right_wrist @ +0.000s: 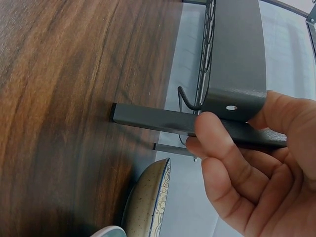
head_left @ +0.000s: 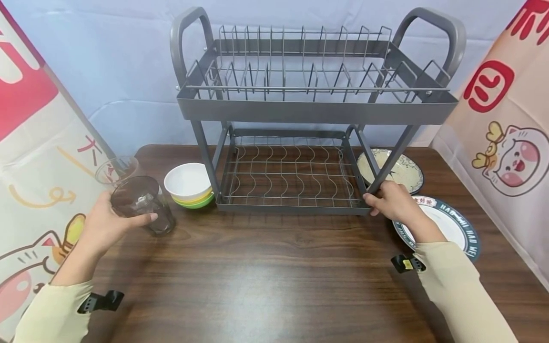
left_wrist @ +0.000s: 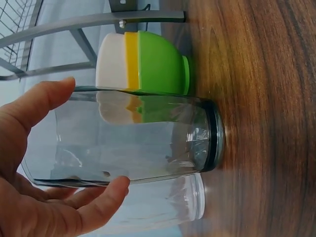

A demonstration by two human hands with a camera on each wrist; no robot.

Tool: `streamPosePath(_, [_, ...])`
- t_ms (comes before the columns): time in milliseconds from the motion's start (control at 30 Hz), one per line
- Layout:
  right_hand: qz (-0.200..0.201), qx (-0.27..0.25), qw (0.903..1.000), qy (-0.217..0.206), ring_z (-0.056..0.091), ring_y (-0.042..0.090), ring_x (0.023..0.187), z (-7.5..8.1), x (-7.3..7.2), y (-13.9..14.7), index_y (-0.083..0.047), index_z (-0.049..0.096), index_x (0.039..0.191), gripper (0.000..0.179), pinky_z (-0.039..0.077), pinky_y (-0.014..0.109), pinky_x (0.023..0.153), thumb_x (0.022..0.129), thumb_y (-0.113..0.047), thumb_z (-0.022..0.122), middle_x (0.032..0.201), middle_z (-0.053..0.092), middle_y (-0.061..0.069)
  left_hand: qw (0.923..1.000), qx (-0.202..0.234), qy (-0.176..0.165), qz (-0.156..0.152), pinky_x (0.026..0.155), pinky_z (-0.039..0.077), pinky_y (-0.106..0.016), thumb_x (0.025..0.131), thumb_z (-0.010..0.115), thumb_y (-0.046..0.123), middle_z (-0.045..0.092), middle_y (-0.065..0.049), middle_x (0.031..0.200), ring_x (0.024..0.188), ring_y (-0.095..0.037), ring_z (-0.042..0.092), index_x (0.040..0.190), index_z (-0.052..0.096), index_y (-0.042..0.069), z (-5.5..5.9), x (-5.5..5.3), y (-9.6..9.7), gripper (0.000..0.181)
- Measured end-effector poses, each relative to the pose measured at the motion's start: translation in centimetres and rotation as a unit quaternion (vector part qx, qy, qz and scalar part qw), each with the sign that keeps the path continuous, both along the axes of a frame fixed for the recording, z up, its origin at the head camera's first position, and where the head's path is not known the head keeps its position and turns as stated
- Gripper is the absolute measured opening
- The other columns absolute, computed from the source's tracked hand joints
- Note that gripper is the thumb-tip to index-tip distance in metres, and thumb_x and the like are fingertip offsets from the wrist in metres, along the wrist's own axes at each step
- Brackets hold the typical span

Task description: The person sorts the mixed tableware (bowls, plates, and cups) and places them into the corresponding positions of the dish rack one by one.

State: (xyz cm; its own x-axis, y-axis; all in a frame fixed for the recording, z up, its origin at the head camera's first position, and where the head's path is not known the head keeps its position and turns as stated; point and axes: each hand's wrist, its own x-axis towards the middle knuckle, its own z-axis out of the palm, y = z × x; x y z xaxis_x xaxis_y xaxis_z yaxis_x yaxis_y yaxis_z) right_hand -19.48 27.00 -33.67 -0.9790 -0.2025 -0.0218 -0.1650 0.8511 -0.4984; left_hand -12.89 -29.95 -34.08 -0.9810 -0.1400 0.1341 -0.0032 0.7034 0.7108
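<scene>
On the left of the head view, my left hand [head_left: 105, 221] holds a dark tinted drinking glass [head_left: 146, 202] by its upper part. In the left wrist view the thumb lies on one side of the glass [left_wrist: 133, 138] and the fingers on the other; its base is at the tabletop. A clear glass [head_left: 117, 169] stands just behind it. My right hand [head_left: 396, 205] grips the front right leg of a grey two-tier dish rack [head_left: 317, 112]. The right wrist view shows its fingers curled round that leg [right_wrist: 153, 118], beside the lower tier's corner.
White, yellow and green bowls [head_left: 188, 183] are stacked between the glasses and the rack. Right of the rack sit a patterned bowl [head_left: 405, 169] and a plate with a teal rim [head_left: 465, 228], partly behind my right arm. All stand on a brown wooden table [head_left: 257, 286].
</scene>
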Motion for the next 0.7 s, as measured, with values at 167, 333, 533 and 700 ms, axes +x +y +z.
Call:
streamPosePath(167, [-0.002,-0.002,1.0000,-0.001,0.066,0.028,0.064,0.0,-0.1,0.0,0.007,0.064,0.094,0.025,0.040,0.035,0.055,0.091,-0.016,0.056,0.061,0.065,0.004,0.9999,-0.004,-0.002,0.009,0.082,0.036,-0.049,0.065,0.085,0.037,0.050,-0.025,0.119,0.106,-0.039,0.046,0.134,0.035,-0.002,0.2,0.3,0.2,0.094])
streamPosePath(333, [-0.003,-0.005,1.0000,-0.002,0.066,0.029,0.064,-0.1,-0.1,0.0,0.007,0.063,0.095,0.025,0.040,0.034,0.054,0.091,-0.016,0.055,0.061,0.065,0.004,0.9998,-0.004,0.010,0.014,0.074,0.037,-0.032,0.067,0.083,0.037,0.050,-0.016,0.119,0.101,-0.026,0.047,0.135,0.036,0.004,1.4,0.7,0.4,0.089])
streamPosePath(533, [-0.008,-0.005,0.9999,-0.007,0.066,0.031,0.066,-0.1,-0.1,0.0,0.008,0.063,0.094,0.025,0.039,0.034,0.054,0.091,-0.015,0.055,0.060,0.065,0.005,0.9986,0.011,0.050,0.013,0.066,0.039,-0.024,0.068,0.084,0.029,0.054,-0.004,0.106,0.084,-0.014,0.050,0.128,0.046,0.017,2.8,1.2,0.8,0.072])
streamPosePath(700, [-0.008,-0.006,0.9999,-0.008,0.066,0.032,0.066,-0.2,-0.1,0.0,0.008,0.063,0.094,0.025,0.039,0.034,0.054,0.091,-0.015,0.055,0.061,0.065,0.005,0.9976,0.026,0.061,0.016,0.061,0.040,-0.022,0.070,0.083,0.026,0.054,-0.002,0.103,0.077,-0.015,0.051,0.125,0.048,0.021,3.6,1.7,1.2,0.065])
